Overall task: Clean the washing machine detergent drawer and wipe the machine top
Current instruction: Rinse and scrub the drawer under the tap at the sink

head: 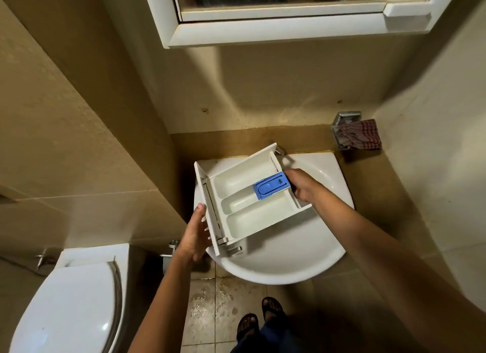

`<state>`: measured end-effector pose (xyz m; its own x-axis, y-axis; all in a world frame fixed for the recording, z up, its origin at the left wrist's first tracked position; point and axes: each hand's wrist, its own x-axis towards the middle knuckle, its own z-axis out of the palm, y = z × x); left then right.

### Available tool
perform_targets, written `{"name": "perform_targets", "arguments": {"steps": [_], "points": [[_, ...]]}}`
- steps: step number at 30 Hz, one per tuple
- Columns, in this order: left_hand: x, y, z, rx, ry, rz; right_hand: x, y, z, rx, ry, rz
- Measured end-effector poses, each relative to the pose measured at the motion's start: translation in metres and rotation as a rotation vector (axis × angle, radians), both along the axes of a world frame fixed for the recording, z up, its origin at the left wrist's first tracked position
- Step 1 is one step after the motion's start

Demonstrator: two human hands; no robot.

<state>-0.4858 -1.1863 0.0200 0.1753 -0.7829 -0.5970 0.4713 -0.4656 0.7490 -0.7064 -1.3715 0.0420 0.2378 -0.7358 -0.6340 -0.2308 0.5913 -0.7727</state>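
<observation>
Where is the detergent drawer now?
In the head view, centre, the detergent drawer is held over the white sink, between the left hand and right hand.

The drawer (249, 221) lay over the sink (289, 271); a toilet (71, 305) stood left of it, and a cloth (360, 137) hung behind-right, perhaps from a bracket.
</observation>
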Motion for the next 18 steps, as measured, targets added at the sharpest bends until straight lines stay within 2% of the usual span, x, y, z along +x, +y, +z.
{"name": "perform_targets", "arguments": {"steps": [5, 10, 18], "points": [[-0.004, 0.004, 0.006, 0.065, 0.029, -0.088, 0.0, 0.017, -0.03, 0.205, 0.062, 0.053], [-0.007, 0.006, -0.001, 0.187, -0.001, -0.063, -0.005, 0.031, -0.045, 0.367, -0.018, 0.074], [-0.029, 0.006, -0.013, 0.311, -0.068, 0.007, -0.009, 0.023, -0.063, 0.401, -0.02, 0.132]]}}
